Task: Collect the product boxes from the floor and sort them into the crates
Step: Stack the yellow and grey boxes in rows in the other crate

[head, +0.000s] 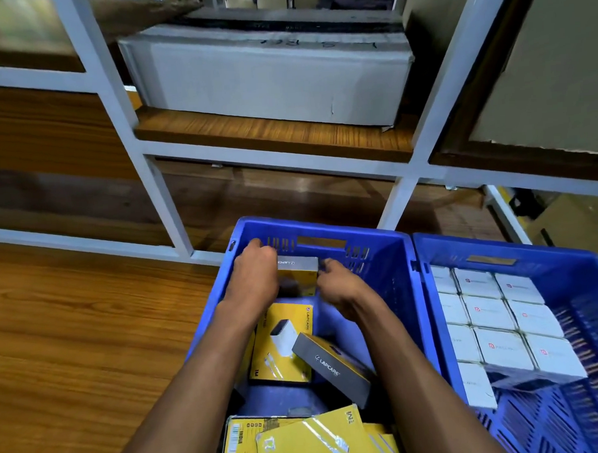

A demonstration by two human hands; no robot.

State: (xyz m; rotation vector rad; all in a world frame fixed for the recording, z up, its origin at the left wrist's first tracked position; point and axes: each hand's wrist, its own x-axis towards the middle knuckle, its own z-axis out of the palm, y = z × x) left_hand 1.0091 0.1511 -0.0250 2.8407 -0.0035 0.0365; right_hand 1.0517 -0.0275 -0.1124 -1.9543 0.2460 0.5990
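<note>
Blue crate [325, 225] | yellow box [298, 272] between both hands' fingers [257, 252]

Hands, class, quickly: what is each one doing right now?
Left hand: grips the left end of the yellow-and-grey box.
Right hand: fingers curled at the same box's right end, apparently holding it.

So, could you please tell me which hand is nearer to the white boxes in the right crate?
Right. The right hand is inside the left crate, nearer the white boxes; the left hand is farther left.
</note>
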